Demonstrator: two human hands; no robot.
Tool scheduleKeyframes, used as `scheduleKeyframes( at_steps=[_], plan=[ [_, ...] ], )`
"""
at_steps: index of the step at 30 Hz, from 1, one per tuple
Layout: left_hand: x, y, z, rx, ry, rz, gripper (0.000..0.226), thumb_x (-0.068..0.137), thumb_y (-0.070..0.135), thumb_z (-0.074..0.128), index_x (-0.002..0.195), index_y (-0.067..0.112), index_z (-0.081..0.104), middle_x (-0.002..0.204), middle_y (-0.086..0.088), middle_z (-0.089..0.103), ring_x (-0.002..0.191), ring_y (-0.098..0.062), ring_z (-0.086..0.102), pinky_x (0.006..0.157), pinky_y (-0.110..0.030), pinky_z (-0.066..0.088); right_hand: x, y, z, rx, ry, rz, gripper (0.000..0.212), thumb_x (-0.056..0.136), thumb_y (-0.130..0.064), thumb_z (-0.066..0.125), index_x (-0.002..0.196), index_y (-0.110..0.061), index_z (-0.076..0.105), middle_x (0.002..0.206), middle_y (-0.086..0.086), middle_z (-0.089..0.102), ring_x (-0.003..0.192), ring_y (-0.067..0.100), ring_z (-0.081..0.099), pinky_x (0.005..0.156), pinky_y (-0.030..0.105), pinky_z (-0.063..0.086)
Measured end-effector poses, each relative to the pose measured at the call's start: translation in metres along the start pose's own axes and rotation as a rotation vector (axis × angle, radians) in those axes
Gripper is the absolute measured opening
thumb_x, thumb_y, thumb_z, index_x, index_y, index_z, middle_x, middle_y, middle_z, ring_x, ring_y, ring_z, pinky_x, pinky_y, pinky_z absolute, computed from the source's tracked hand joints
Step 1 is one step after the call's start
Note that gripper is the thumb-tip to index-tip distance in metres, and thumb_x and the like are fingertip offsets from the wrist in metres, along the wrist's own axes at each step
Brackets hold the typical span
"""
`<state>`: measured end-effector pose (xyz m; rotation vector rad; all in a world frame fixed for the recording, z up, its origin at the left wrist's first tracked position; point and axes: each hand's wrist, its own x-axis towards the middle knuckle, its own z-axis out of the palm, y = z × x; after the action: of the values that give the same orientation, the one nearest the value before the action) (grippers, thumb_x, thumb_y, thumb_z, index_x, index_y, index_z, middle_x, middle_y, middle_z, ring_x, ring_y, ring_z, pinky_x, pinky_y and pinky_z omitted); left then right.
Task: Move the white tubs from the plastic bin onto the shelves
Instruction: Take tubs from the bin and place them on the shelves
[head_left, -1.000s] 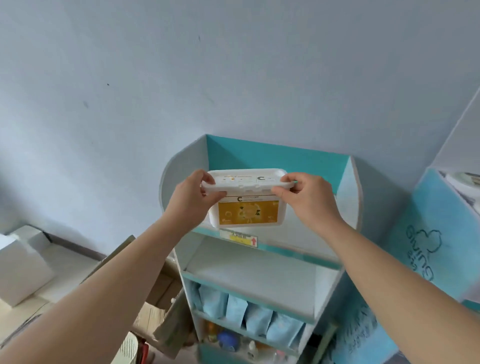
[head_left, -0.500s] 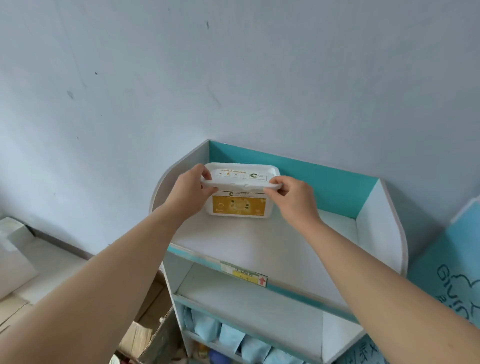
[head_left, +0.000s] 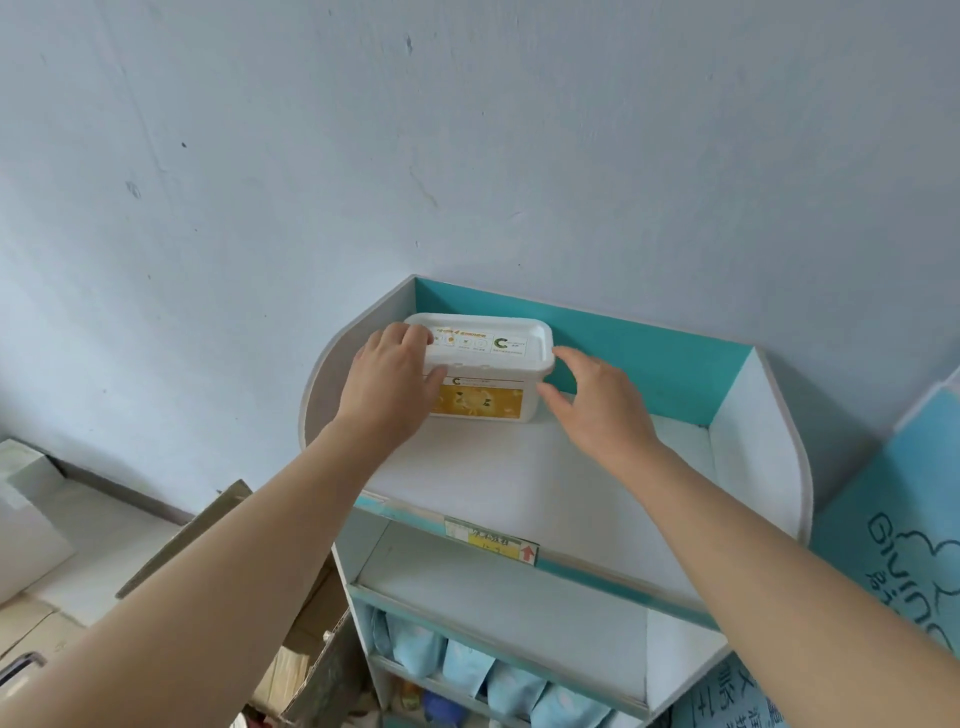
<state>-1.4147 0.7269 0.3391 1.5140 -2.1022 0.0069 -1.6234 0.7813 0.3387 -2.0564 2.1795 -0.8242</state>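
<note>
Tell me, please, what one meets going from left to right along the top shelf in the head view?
Curved left side panel → left hand → white tub → right hand → right side panel.

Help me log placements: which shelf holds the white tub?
The top shelf: the tub stands at its back left. The shelf below shows no tub; the third holds blue pouches.

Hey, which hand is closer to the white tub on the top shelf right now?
Left. The left hand grips the white tub at its left end; the right hand is open just beside its right end.
</note>
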Motion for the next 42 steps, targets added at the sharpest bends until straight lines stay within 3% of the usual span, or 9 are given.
scheduleKeyframes(
  at_steps=[8, 14, 20, 24, 29, 33, 38, 42],
  plan=[
    [-0.087, 0.068, -0.001, -0.053, -0.052, 0.321, 0.03, 0.09, 0.035, 0.057, 0.112, 0.016, 0.066, 0.111, -0.001, 0.066, 0.104, -0.026, 0.058, 0.09, -0.038, 0.044, -0.107, 0.01, -0.051, -0.201, 0.009, -0.014, 0.048, 0.095, -0.038, 0.05, 0.136, -0.012, 0.048, 0.139, 0.005, 0.051, 0.128, 0.023, 0.046, 0.106, 0.032, 0.035],
    [-0.15, 0.12, 0.021, -0.114, -0.139, 0.514, 0.027, 0.083, 0.032, 0.062, 0.1, 0.013, 0.07, 0.095, -0.003, 0.07, 0.088, -0.029, 0.064, 0.078, -0.038, 0.05, -0.214, 0.043, -0.076, -0.298, 0.095, 0.025, 0.035, 0.082, -0.023, 0.07, 0.111, -0.003, 0.065, 0.109, 0.012, 0.067, 0.102, 0.032, 0.062, 0.089, 0.039, 0.05],
    [-0.213, 0.202, 0.039, -0.217, -0.255, 0.695, 0.037, 0.082, 0.04, 0.046, 0.094, 0.014, 0.07, 0.089, -0.002, 0.069, 0.082, -0.03, 0.064, 0.074, -0.036, 0.051, -0.323, 0.091, -0.105, -0.358, 0.09, 0.214, 0.038, 0.083, -0.031, 0.059, 0.111, -0.006, 0.066, 0.107, 0.009, 0.068, 0.1, 0.029, 0.063, 0.089, 0.037, 0.05],
    [-0.262, 0.265, 0.06, -0.262, -0.322, 0.8, 0.037, 0.08, 0.041, 0.046, 0.091, 0.015, 0.07, 0.086, -0.002, 0.068, 0.078, -0.03, 0.064, 0.071, -0.036, 0.053, -0.399, 0.134, -0.132, -0.372, 0.072, 0.395, 0.037, 0.082, -0.027, 0.063, 0.111, -0.005, 0.065, 0.104, 0.013, 0.067, 0.093, 0.034, 0.063, 0.079, 0.043, 0.055],
    [-0.333, 0.352, 0.089, -0.277, -0.438, 0.867, 0.029, 0.078, 0.038, 0.056, 0.089, 0.016, 0.071, 0.083, -0.002, 0.069, 0.074, -0.029, 0.064, 0.068, -0.035, 0.053, -0.496, 0.196, -0.169, -0.404, 0.023, 0.57, 0.04, 0.086, -0.028, 0.065, 0.12, -0.007, 0.062, 0.114, 0.011, 0.065, 0.105, 0.029, 0.061, 0.09, 0.041, 0.051],
    [-0.391, 0.414, 0.115, -0.271, -0.54, 0.9, 0.024, 0.08, 0.035, 0.066, 0.094, 0.016, 0.071, 0.087, -0.002, 0.069, 0.079, -0.027, 0.064, 0.071, -0.036, 0.051, -0.572, 0.246, -0.193, -0.38, -0.011, 0.719, 0.033, 0.087, -0.03, 0.062, 0.115, -0.011, 0.063, 0.106, 0.009, 0.066, 0.099, 0.029, 0.06, 0.083, 0.038, 0.051],
    [-0.44, 0.478, 0.147, -0.257, -0.655, 0.914, 0.036, 0.093, 0.044, 0.045, 0.119, 0.023, 0.061, 0.111, 0.002, 0.063, 0.101, -0.02, 0.056, 0.086, -0.032, 0.043, -0.643, 0.307, -0.209, -0.35, -0.055, 0.848, 0.034, 0.088, -0.032, 0.059, 0.115, -0.011, 0.062, 0.102, 0.006, 0.067, 0.096, 0.026, 0.06, 0.079, 0.035, 0.049],
    [-0.46, 0.517, 0.179, -0.218, -0.723, 0.9, 0.04, 0.094, 0.049, 0.043, 0.126, 0.028, 0.055, 0.122, 0.007, 0.06, 0.109, -0.015, 0.053, 0.093, -0.029, 0.045, -0.666, 0.35, -0.212, -0.335, -0.094, 0.926, 0.037, 0.091, -0.035, 0.055, 0.122, -0.014, 0.058, 0.109, 0.003, 0.066, 0.097, 0.02, 0.059, 0.077, 0.028, 0.045]
  ],
)
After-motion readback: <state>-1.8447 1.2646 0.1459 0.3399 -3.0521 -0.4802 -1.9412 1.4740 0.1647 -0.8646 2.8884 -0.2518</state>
